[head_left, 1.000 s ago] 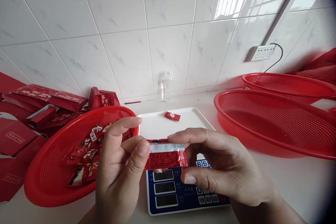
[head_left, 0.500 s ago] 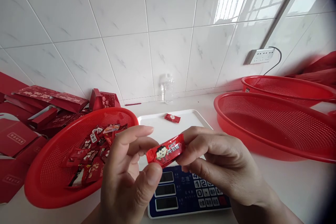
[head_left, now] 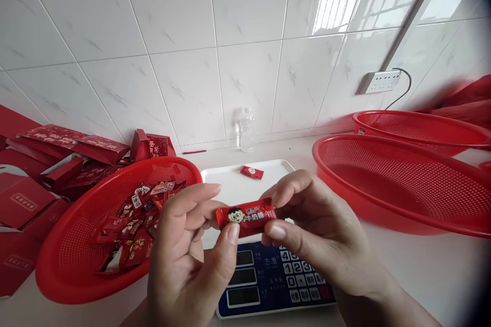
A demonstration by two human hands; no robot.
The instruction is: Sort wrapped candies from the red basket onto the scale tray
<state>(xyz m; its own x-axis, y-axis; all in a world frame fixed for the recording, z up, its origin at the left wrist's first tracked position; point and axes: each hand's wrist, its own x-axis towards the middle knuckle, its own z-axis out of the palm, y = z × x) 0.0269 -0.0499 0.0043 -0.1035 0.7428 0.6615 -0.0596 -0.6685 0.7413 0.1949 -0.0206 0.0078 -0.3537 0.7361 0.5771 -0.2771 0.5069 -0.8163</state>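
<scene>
A small red candy packet (head_left: 246, 216) with a cartoon face is held level between both hands, above a blue-faced scale (head_left: 268, 278). My left hand (head_left: 187, 260) pinches its left end with thumb and fingers. My right hand (head_left: 318, 235) pinches its right end. Behind the hands, a second red packet (head_left: 252, 172) lies on the scale's white pan (head_left: 230, 184). A red mesh basket (head_left: 69, 260) at the left holds several more packets (head_left: 134, 230).
Two large red mesh baskets (head_left: 402, 184) stand at the right. Flat red cartons (head_left: 46, 163) are piled at the far left. A clear plastic bottle (head_left: 246, 130) stands against the tiled wall, and a socket strip (head_left: 379, 82) is fixed at the right.
The packet has been turned over from its printed back with silver seam to the cartoon-face front, and now sits level. Both hands stayed over the scale.
</scene>
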